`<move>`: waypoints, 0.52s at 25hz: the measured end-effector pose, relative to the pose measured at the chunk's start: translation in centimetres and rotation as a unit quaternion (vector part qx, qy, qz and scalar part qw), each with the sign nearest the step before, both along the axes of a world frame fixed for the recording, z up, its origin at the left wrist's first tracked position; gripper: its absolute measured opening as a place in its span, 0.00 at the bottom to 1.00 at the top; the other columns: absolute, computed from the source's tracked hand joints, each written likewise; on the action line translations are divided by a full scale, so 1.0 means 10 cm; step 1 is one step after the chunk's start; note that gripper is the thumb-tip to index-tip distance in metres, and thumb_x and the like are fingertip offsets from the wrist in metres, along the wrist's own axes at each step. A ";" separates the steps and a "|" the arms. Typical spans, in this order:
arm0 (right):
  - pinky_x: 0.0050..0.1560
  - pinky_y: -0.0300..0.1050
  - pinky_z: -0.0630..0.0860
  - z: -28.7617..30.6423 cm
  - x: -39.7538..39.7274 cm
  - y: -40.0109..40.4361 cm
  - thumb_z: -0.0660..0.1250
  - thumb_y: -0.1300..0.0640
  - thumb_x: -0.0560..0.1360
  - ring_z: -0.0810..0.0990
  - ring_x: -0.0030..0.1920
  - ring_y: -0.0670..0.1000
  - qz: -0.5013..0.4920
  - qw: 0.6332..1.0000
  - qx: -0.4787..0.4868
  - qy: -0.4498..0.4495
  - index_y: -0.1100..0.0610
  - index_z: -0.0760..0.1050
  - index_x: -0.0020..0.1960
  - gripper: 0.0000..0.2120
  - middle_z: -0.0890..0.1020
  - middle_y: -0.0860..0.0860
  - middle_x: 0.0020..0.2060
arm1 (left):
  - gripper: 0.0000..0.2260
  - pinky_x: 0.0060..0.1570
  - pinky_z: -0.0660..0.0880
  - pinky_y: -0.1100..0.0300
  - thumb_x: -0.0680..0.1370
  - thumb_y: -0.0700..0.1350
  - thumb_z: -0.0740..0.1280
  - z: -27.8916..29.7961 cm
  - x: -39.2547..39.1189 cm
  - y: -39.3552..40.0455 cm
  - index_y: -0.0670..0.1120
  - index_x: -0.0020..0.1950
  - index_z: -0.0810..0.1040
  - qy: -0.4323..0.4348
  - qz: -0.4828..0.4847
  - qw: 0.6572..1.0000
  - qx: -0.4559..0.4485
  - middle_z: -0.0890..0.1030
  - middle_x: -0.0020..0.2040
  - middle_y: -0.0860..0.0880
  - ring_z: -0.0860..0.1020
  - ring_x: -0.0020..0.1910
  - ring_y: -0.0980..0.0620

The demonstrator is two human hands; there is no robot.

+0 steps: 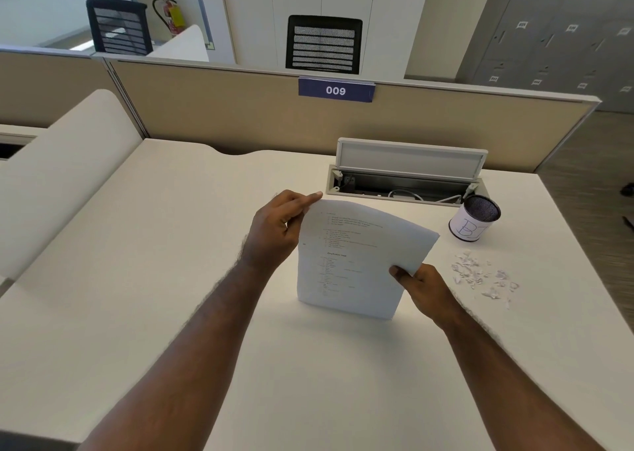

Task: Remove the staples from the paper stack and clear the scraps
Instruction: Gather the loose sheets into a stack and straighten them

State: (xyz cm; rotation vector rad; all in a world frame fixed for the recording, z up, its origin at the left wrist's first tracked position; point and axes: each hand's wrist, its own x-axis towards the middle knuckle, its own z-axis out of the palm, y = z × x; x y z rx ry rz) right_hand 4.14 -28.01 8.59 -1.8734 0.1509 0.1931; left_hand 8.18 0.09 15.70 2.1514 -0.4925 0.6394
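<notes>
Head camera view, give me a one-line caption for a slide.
Both hands, left and right, hold a paper stack upright on the desk, scraps beside a mesh cup.

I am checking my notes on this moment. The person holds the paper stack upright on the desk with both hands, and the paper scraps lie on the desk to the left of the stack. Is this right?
Not quite. The head view shows the paper scraps lying to the right of the paper stack, below the mesh cup. The rest holds: the left hand and the right hand hold the stack upright on the desk.
</notes>
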 end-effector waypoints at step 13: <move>0.44 0.39 0.73 0.06 0.03 0.07 0.65 0.58 0.78 0.78 0.42 0.47 -0.018 0.999 0.020 -0.021 0.57 0.79 0.47 0.04 0.82 0.52 0.44 | 0.19 0.51 0.77 0.66 0.79 0.38 0.66 0.04 0.02 0.04 0.49 0.70 0.70 0.200 -0.031 0.948 -0.245 0.83 0.50 0.46 0.80 0.46 0.58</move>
